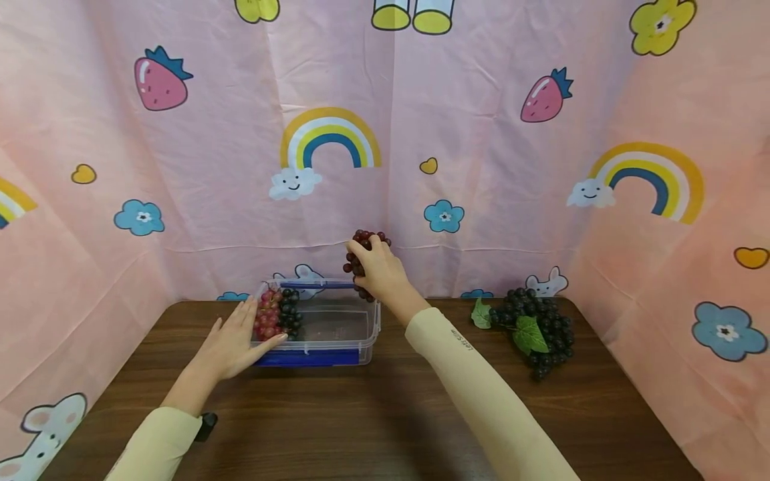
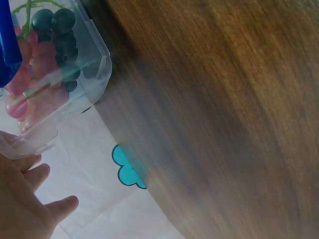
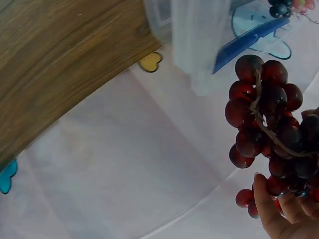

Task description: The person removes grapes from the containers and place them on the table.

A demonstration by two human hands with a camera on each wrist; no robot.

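My right hand (image 1: 380, 270) grips a bunch of dark red grapes (image 3: 264, 114) above the back right corner of a clear plastic box (image 1: 337, 324). In the right wrist view, fingers curl against the underside of the bunch, and a brown stem runs across it. My left hand (image 1: 231, 344) rests on the box's left side with its fingers extended and its thumb along the front rim. Inside the box, at its left end, pink-red grapes (image 1: 267, 315) lie beside a row of black grapes (image 1: 290, 314). The left wrist view shows both through the clear wall.
A large bunch of black grapes (image 1: 544, 327) with green leaves lies at the right of the brown wooden table (image 1: 337, 421). Blue clips (image 1: 313, 357) run along the box's front and back. A pink patterned cloth (image 1: 457, 133) hangs behind and beside the table.
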